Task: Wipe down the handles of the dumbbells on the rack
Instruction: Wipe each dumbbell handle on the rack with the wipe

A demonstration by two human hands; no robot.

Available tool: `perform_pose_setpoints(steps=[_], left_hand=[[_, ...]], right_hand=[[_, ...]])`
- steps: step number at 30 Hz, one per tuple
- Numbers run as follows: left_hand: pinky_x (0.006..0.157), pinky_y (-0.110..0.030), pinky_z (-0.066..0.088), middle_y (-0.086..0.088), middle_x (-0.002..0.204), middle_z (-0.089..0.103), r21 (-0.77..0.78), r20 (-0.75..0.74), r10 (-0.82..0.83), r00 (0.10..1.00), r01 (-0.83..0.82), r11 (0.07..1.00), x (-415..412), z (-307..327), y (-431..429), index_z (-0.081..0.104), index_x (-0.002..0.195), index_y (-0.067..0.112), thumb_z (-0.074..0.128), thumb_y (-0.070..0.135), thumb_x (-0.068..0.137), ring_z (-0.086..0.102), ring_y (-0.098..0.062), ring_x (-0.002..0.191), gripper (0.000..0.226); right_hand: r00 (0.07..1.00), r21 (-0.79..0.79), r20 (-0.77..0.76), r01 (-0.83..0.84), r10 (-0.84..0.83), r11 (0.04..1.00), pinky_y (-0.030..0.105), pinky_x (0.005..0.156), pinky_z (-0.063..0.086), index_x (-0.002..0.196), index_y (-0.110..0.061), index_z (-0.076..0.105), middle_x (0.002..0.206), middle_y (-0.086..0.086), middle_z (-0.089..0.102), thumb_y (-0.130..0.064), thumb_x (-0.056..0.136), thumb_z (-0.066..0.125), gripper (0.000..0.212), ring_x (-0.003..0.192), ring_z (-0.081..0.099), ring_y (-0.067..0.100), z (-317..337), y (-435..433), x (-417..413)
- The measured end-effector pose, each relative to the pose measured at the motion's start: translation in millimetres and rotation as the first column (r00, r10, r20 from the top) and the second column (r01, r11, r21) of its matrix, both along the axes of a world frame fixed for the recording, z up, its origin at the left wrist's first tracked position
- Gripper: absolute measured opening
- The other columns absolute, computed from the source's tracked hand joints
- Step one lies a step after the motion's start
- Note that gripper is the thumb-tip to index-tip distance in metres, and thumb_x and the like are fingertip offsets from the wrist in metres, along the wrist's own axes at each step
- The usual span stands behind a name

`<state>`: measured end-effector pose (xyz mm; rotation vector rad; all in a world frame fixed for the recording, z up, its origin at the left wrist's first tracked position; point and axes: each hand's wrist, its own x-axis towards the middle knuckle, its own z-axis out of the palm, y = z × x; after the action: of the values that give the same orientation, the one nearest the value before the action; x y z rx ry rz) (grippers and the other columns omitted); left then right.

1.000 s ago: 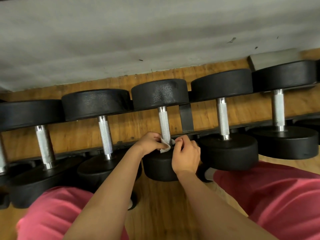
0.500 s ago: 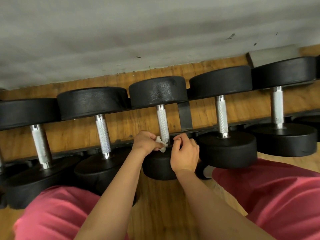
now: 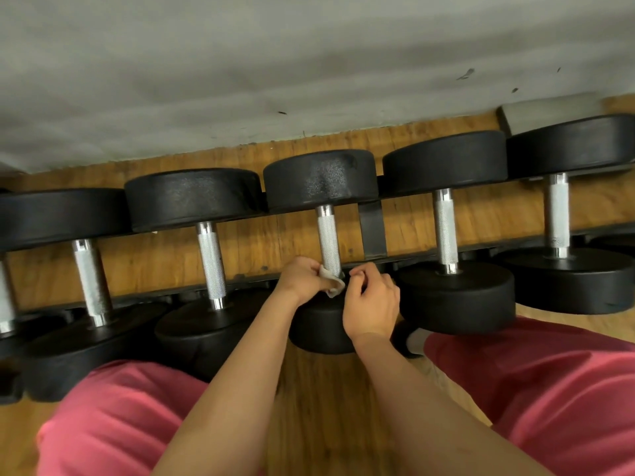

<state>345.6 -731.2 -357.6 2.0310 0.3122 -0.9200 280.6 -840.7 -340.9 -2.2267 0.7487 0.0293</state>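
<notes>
Dumbbell handle (image 3: 328, 240) mid-rack (image 3: 372, 228) seems under wiping at its near end: left hand (image 3: 302, 280) pinches the cloth (image 3: 331, 281) there, right hand (image 3: 372, 304) curled beside it, grip unclear; next, probably, sliding the cloth upward.

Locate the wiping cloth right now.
In the head view, centre frame, the cloth sits against the near end of the middle dumbbell's handle, gripped by the left hand, with the right hand beside it.
</notes>
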Motion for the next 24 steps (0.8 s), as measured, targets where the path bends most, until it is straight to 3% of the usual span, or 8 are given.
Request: perform_pose_setpoints(steps=[5,9,14,18,24], left_hand=[[0.091,-0.03,0.053,-0.001,0.097,0.073,-0.004,-0.011,0.106,0.994,-0.106,0.994,-2.2,-0.5,10.8,0.073,0.094,0.017,0.083,0.015,0.074,0.067,-0.011,0.092,0.023],[0.08,-0.022,0.051,-0.003,0.098,0.074,-0.074,-0.025,0.092,0.995,-0.094,0.993,1.6,1.3,5.5,0.073,0.094,0.012,0.082,0.018,0.076,0.068,-0.014,0.093,0.021],[0.085,-0.03,0.056,-0.004,0.089,0.075,-0.066,0.008,0.165,0.986,-0.164,0.984,-0.3,-2.9,12.2,0.074,0.084,0.013,0.082,0.016,0.075,0.07,-0.019,0.089,0.012],[0.074,-0.019,0.049,0.0,0.095,0.074,-0.139,0.052,0.187,0.981,-0.179,0.974,4.5,0.3,7.4,0.074,0.09,0.011,0.081,0.02,0.077,0.068,-0.011,0.091,0.018],[0.083,-0.029,0.056,-0.005,0.093,0.074,-0.148,0.112,0.264,0.958,-0.247,0.958,-4.1,-0.6,5.5,0.07,0.082,0.015,0.082,0.016,0.075,0.07,-0.017,0.09,0.014]], right_hand=[[1.0,0.003,0.009,0.01,-0.01,1.0,0.029,0.076,0.032,0.097,-0.017,0.066,0.085,-0.004,0.047,-0.02,0.097,0.045,0.022,0.089,0.038,0.014,-0.7,0.3,0.8],[1.0,0.006,-0.009,0.005,-0.005,1.0,0.029,0.076,0.032,0.097,-0.018,0.065,0.085,-0.004,0.047,-0.021,0.097,0.044,0.021,0.091,0.04,0.015,-0.7,0.8,0.4],[1.0,0.002,-0.007,-0.001,0.001,1.0,0.028,0.078,0.031,0.098,-0.018,0.066,0.086,-0.005,0.047,-0.021,0.097,0.044,0.022,0.091,0.037,0.012,-0.2,0.3,-0.1],[1.0,0.008,-0.008,0.003,-0.003,1.0,0.027,0.077,0.031,0.099,-0.018,0.066,0.087,-0.005,0.048,-0.021,0.097,0.044,0.022,0.091,0.037,0.012,-1.3,0.5,0.1],[1.0,-0.003,0.022,-0.002,0.002,1.0,0.031,0.081,0.037,0.095,-0.016,0.066,0.081,-0.007,0.045,-0.018,0.097,0.046,0.021,0.086,0.037,0.011,1.2,1.4,0.2]])
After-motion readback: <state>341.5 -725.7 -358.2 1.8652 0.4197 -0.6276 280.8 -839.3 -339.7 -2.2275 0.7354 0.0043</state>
